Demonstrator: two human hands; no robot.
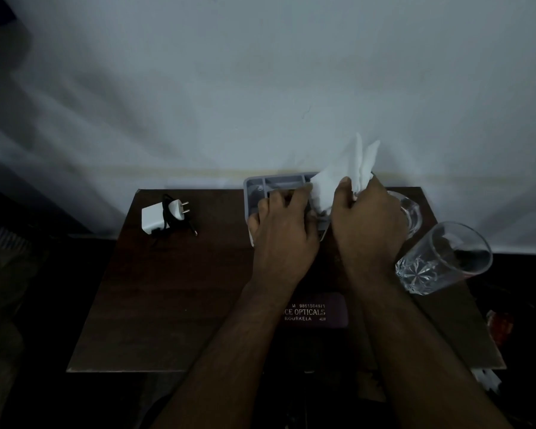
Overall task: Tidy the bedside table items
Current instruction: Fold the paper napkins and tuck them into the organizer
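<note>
While a crumpled white tissue (pixel 338 181) is pinched in the curled right hand (pixel 369 218), a grey ribbed plastic tray (pixel 254 193) at the dark wooden desk's (pixel 167 289) far edge is gripped by the left hand (pixel 283 230). Cut-glass tumblers (pixel 446 258) are seen just right; a white charger (pixel 164 215) lies well left.

left hand (pixel 283 226): palm down, fingers curled, pressing flat | right hand (pixel 367 222): fingers and thumb curled, pinching white tissue (pixel 338 181) | both forearms bare, reaching forward, hands side by side
</note>
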